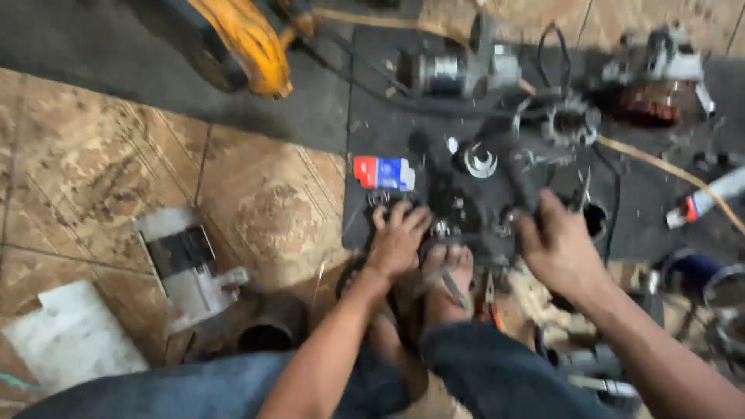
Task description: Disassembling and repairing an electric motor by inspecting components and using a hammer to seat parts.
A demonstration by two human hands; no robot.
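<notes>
- Your left hand lies palm down, fingers spread flat on a dark metal part at the near edge of the black mat; not clamped on anything as far as you can see.
- Your right hand sits just right of it, fingers curled around a dark, bar-like piece that rises away from you; grip looks closed on it, but blur hides the fingertips.
- The part is pinned by your sandalled foot, betw. both hands, right at the mat's front edge.
- Red-white-blue packet just beyond your left fingers, near the mat's left edge.
- White ring-shaped piece and toothed round part further out on the mat, close together; little free room there.
- Open room: tiled floor to the left of the mat, w/ only a grey-white motor housing and a white slab near your left knee.
- Far edge: yellow tool body, cut off by the frame top; silver motor and copper-wound unit beside it.
- Right edge: white tube w/ red cap, partly cut off; round things below it too blurred to name.
- Whole view is motion-blurred; small bits under your hands can't be made out.
</notes>
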